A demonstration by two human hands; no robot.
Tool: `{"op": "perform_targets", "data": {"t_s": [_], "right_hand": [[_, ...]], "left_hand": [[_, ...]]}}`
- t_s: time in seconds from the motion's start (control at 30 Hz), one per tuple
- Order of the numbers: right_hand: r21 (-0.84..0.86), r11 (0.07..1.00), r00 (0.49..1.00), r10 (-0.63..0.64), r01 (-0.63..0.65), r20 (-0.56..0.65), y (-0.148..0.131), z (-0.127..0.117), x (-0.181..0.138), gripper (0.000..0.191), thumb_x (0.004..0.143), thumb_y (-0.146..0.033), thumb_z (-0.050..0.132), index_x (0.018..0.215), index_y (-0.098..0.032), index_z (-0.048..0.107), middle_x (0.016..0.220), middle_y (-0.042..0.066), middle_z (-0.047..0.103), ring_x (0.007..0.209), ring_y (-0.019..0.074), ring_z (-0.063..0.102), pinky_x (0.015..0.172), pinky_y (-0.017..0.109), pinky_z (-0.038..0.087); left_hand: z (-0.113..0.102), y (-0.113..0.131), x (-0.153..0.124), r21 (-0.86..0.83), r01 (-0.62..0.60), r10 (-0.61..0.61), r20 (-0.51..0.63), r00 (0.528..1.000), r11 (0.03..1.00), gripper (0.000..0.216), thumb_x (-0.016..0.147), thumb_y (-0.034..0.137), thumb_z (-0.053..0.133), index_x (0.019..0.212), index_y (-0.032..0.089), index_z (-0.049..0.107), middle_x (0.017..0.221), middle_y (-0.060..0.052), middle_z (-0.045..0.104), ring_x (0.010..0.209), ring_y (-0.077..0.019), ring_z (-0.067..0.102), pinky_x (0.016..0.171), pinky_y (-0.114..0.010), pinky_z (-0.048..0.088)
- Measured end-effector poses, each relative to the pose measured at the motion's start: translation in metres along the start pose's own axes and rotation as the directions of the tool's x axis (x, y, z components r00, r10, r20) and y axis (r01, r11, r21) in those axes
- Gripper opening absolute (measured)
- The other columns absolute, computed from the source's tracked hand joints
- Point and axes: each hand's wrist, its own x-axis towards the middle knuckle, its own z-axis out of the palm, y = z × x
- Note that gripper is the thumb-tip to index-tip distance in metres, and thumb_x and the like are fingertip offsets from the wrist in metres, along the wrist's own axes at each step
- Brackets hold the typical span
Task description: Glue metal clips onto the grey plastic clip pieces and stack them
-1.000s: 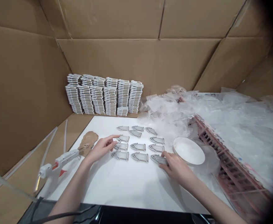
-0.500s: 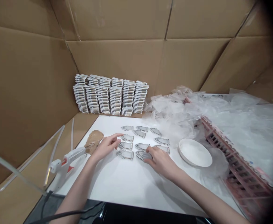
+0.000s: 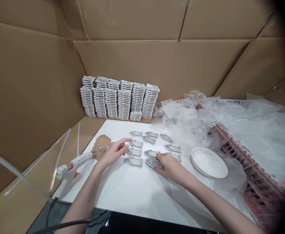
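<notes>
Several flat grey fish-shaped parts (image 3: pixel 148 140) lie in rows on a white board (image 3: pixel 137 191). My left hand (image 3: pixel 113 152) rests at the left end of the rows, index finger stretched out toward one part, fingers loosely apart. My right hand (image 3: pixel 170 167) lies over the front row, its fingers curled on a grey part (image 3: pixel 152 162) in the middle of that row. A white hot-glue gun (image 3: pixel 71 167) stands on the board's left edge, by a brown glue-stained scrap (image 3: pixel 101 146).
Tall stacks of the same grey parts (image 3: pixel 119 99) line the cardboard back wall. A white shallow bowl (image 3: pixel 209 158) sits right of the rows. Crumpled clear plastic (image 3: pixel 230 117) covers a pink crate (image 3: pixel 252 178) at right. Clear glue sticks (image 3: pixel 59 152) lie at left.
My right hand slid left from the front-right part beside the bowl to the middle part of the front row. My left hand barely moved. The view shifted slightly.
</notes>
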Motion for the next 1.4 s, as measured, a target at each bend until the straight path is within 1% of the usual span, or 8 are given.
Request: {"op": "perform_targets", "data": {"t_s": [0.1, 0.23, 0.37, 0.47, 0.9, 1.07, 1.27, 1.4], "right_hand": [[0.071, 0.997, 0.999, -0.037, 0.039, -0.024, -0.005, -0.008, 0.005, 0.012, 0.084, -0.028, 0.06, 0.087, -0.017, 0.056, 0.086, 0.007, 0.064, 0.078, 0.02, 0.059, 0.059, 0.026, 0.029], [0.184, 0.976, 0.992, -0.108, 0.118, -0.066, -0.028, -0.014, 0.017, 0.017, 0.084, -0.034, 0.061, 0.089, -0.018, 0.056, 0.085, 0.005, 0.063, 0.075, 0.0175, 0.058, 0.059, 0.025, 0.031], [0.145, 0.978, 0.988, -0.149, 0.151, -0.029, -0.052, -0.007, 0.034, 0.017, 0.082, -0.033, 0.063, 0.083, -0.018, 0.054, 0.08, 0.003, 0.063, 0.07, 0.0158, 0.057, 0.055, 0.025, 0.027], [0.099, 0.984, 0.989, -0.15, 0.15, -0.008, -0.06, 0.001, 0.043, 0.015, 0.081, -0.029, 0.063, 0.082, -0.018, 0.053, 0.078, 0.003, 0.062, 0.069, 0.0156, 0.056, 0.054, 0.025, 0.025], [0.03, 0.99, 0.991, -0.135, 0.135, -0.015, -0.06, 0.003, 0.045, 0.012, 0.08, -0.027, 0.06, 0.084, -0.017, 0.056, 0.082, 0.006, 0.064, 0.071, 0.0169, 0.057, 0.053, 0.026, 0.024], [-0.005, 0.986, 0.986, -0.169, 0.169, 0.005, -0.063, 0.001, 0.049, 0.014, 0.076, -0.027, 0.061, 0.083, -0.016, 0.058, 0.085, 0.008, 0.064, 0.073, 0.0173, 0.057, 0.053, 0.026, 0.024], [-0.026, 0.981, 0.98, -0.191, 0.193, 0.056, -0.065, 0.003, 0.059, 0.009, 0.067, -0.022, 0.062, 0.07, -0.017, 0.055, 0.076, 0.004, 0.061, 0.066, 0.014, 0.051, 0.051, 0.026, 0.023], [0.047, 0.972, 0.973, -0.23, 0.228, 0.032, -0.057, 0.003, 0.067, 0.02, 0.062, -0.027, 0.066, 0.061, -0.018, 0.049, 0.063, -0.001, 0.051, 0.057, 0.0107, 0.04, 0.05, 0.025, 0.021]], "left_hand": [[-0.001, 0.001, -0.001, 0.0, -0.007, 0.007, -0.016, 1.0, 1.0, 0.041, 0.094, 0.04, 0.044, 0.128, 0.022, 0.058, 0.062, 0.003, 0.048, 0.059, -0.0136, 0.044, 0.056, -0.024, 0.031], [-0.003, 0.0, -0.001, -0.01, -0.03, 0.029, -0.061, 0.998, 1.0, 0.042, 0.093, 0.039, 0.044, 0.129, 0.022, 0.058, 0.062, 0.003, 0.049, 0.057, -0.0133, 0.042, 0.055, -0.023, 0.031], [-0.003, -0.006, 0.001, -0.028, -0.051, 0.047, -0.126, 0.991, 0.998, 0.043, 0.093, 0.04, 0.046, 0.13, 0.02, 0.058, 0.062, 0.002, 0.051, 0.057, -0.0139, 0.044, 0.056, -0.023, 0.032], [-0.004, -0.01, 0.002, -0.045, -0.065, 0.057, -0.152, 0.987, 0.997, 0.043, 0.093, 0.04, 0.046, 0.129, 0.021, 0.058, 0.061, 0.002, 0.051, 0.057, -0.0138, 0.045, 0.057, -0.023, 0.034], [-0.005, -0.008, -0.001, -0.046, -0.07, 0.061, -0.174, 0.983, 0.996, 0.041, 0.093, 0.037, 0.047, 0.129, 0.022, 0.059, 0.061, 0.002, 0.052, 0.058, -0.0139, 0.047, 0.058, -0.024, 0.036], [-0.005, -0.01, -0.001, -0.042, -0.065, 0.057, -0.171, 0.984, 0.997, 0.041, 0.093, 0.037, 0.046, 0.13, 0.022, 0.057, 0.062, 0.003, 0.052, 0.058, -0.0138, 0.047, 0.058, -0.023, 0.036], [-0.006, -0.009, -0.002, -0.019, -0.063, 0.059, -0.163, 0.985, 0.998, 0.042, 0.095, 0.039, 0.043, 0.132, 0.022, 0.055, 0.063, 0.003, 0.051, 0.059, -0.0133, 0.048, 0.059, -0.023, 0.036], [-0.008, -0.009, -0.003, -0.025, -0.063, 0.058, -0.183, 0.981, 0.998, 0.042, 0.095, 0.038, 0.043, 0.134, 0.023, 0.053, 0.064, 0.004, 0.05, 0.059, -0.0129, 0.048, 0.057, -0.023, 0.035]]}}
